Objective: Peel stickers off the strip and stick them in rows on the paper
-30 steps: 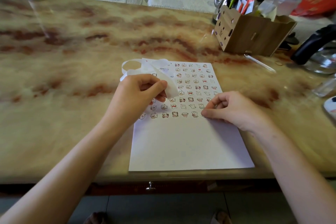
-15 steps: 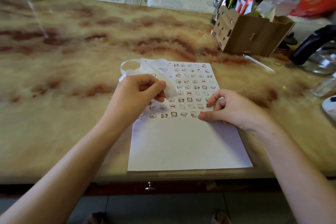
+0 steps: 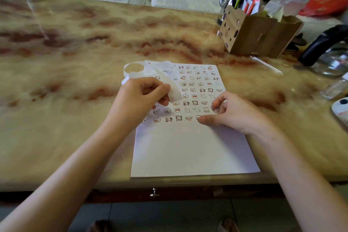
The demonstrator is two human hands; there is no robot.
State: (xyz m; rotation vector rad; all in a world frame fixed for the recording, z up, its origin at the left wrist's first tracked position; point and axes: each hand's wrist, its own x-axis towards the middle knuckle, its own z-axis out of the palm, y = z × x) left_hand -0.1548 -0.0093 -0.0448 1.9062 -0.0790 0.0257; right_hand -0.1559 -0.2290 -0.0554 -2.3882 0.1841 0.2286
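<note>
Left hand (image 3: 140, 98): fingers pinch the strip (image 3: 150, 73) over the far-left part of the paper (image 3: 188, 149). Right hand (image 3: 235, 113): fingers loosely curled, thumb pressing the paper at the right end of the nearest row of stickers (image 3: 178, 118). Paper lies flat on the surface (image 3: 75, 66).

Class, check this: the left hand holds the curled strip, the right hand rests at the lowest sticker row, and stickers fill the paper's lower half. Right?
No. The head view shows the stickers filling the upper half of the paper. The left hand does hold the curled strip, and the right hand rests at the lowest sticker row.
</note>
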